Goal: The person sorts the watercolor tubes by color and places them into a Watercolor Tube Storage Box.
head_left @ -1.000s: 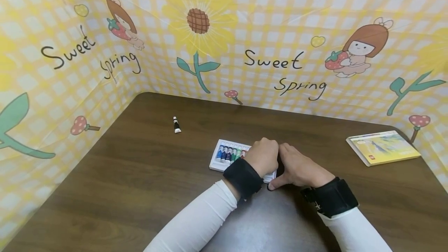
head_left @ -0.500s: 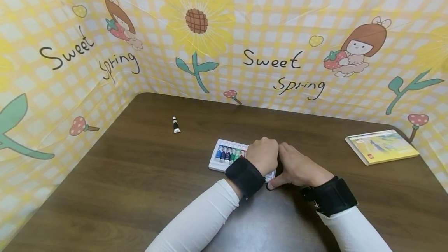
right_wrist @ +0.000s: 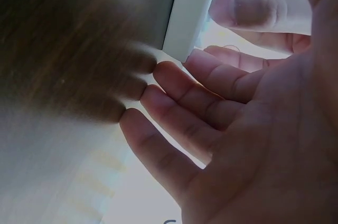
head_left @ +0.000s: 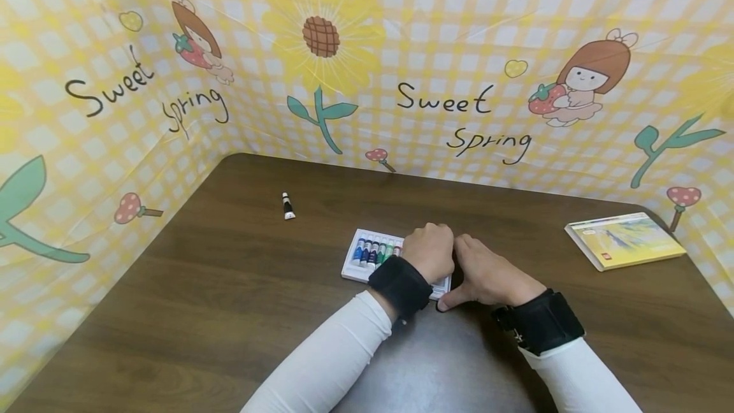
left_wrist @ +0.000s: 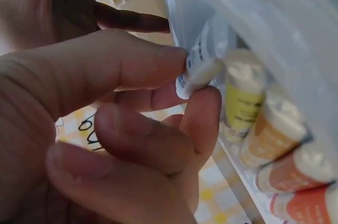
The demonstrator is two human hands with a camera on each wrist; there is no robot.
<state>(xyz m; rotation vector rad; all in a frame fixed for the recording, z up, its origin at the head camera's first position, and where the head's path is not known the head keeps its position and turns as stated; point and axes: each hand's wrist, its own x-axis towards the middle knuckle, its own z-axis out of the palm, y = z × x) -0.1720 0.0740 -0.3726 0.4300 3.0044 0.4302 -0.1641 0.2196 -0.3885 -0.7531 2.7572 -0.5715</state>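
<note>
A white tray (head_left: 351, 271) of paint tubes lies on the table in the head view, its right part covered by my left hand (head_left: 430, 252). In the left wrist view, the thumb and fingers of that hand pinch the end of a white paint tube (left_wrist: 202, 68) at the end of the row, beside a yellow tube (left_wrist: 244, 100) and several orange and red ones. My right hand (head_left: 496, 275) is at the tray's right end, thumb spread near the front corner. The right wrist view shows its fingers extended, with a fingertip right at the tray's corner (right_wrist: 182, 49).
A black-banded paint tube (head_left: 288, 206) lies alone on the brown table (head_left: 189, 273), to the left behind the tray. Toward the right edge is a flat yellow box (head_left: 625, 241). A yellow checked cloth (head_left: 447, 37) with printed figures stands around the back and left sides.
</note>
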